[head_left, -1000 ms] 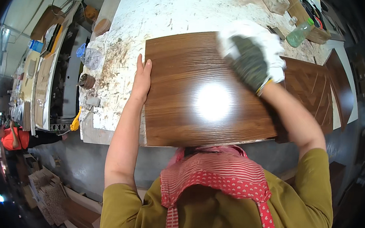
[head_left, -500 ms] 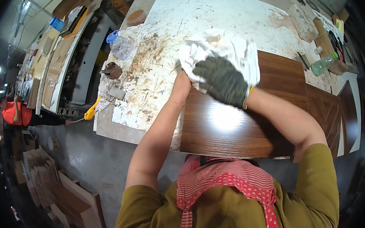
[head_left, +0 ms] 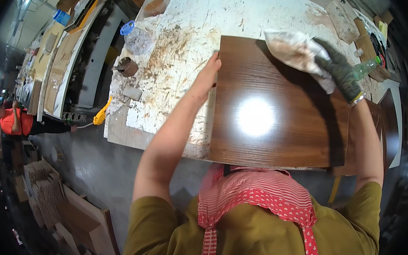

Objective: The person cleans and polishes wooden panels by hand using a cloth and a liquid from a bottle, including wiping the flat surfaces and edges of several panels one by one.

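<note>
A dark brown wood-grain panel [head_left: 245, 87] lies on the worktable in front of me, with a bright light reflected on its glossy face. My bare left hand [head_left: 210, 69] holds the panel's left edge near the far corner; some of its fingers are hidden at the edge. My right hand [head_left: 338, 71], in a dark camouflage-like glove, grips a white cloth [head_left: 294, 49] with brownish stains. The cloth is bunched and partly lifted over the panel's far right corner, casting a shadow on the wood.
The white, brown-stained tabletop [head_left: 169, 77] carries a clear plastic jug [head_left: 136, 40], a brown cup [head_left: 127, 67] and a round tub [head_left: 155, 7] at left. More brown panels [head_left: 390, 125] and a green bottle [head_left: 365, 69] are at right. A person in orange [head_left: 10, 121] stands far left.
My right hand has swept the cloth rightward across the panel to its far right. My left hand has moved up along the left edge, and the panel has shifted slightly away from me.
</note>
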Motion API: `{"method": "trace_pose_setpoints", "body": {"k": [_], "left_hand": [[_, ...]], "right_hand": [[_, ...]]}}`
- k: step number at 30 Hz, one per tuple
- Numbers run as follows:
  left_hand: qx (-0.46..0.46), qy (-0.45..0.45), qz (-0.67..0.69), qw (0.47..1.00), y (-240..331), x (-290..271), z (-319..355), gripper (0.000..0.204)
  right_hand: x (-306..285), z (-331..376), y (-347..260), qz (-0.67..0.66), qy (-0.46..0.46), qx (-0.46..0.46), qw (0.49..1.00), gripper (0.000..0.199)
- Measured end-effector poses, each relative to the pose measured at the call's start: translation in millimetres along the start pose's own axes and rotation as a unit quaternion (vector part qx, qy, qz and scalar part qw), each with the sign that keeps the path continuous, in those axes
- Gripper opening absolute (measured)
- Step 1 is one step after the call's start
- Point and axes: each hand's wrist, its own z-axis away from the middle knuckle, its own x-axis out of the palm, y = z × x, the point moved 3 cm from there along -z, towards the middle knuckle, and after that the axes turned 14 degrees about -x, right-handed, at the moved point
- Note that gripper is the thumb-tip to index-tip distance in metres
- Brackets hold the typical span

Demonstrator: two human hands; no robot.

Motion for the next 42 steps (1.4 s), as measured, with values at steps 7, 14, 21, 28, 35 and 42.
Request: {"method": "trace_pose_setpoints", "body": {"k": [7,14,21,28,35,42], "left_hand": [[-0.109,-0.192,0.009,0.975,12.8,-10.5,1.0,0.062],[-0.051,-0.037,-0.142,0.988,11.1,-18.9,-5.3,0.063],[-0.048,-0.046,-0.109,0.992,13.1,-12.3,-5.3,0.060],[-0.044,0.025,-0.123,0.991,-1.5,-10.8,24.5,0.062],[0.145,0.016,-0.062,0.987,-54.2,1.9,44.8,0.059],[0.083,0.040,-0.083,0.992,-63.2,-14.7,34.1,0.050]], "right_hand": [[183.5,68.3,-100.1,0.036,-0.121,-0.476,0.870,0.055],[118.6,85.8,-97.3,0.052,-0.163,-0.439,0.882,0.053],[162.9,55.8,-99.5,0.294,-0.024,-0.408,0.864,0.038],[93.6,96.2,-125.4,-0.106,-0.151,-0.307,0.934,0.032],[97.6,51.0,-103.2,0.109,-0.038,-0.354,0.928,0.037],[144.5,-59.2,-33.7,0.335,0.124,-0.439,0.825,0.030]]}}
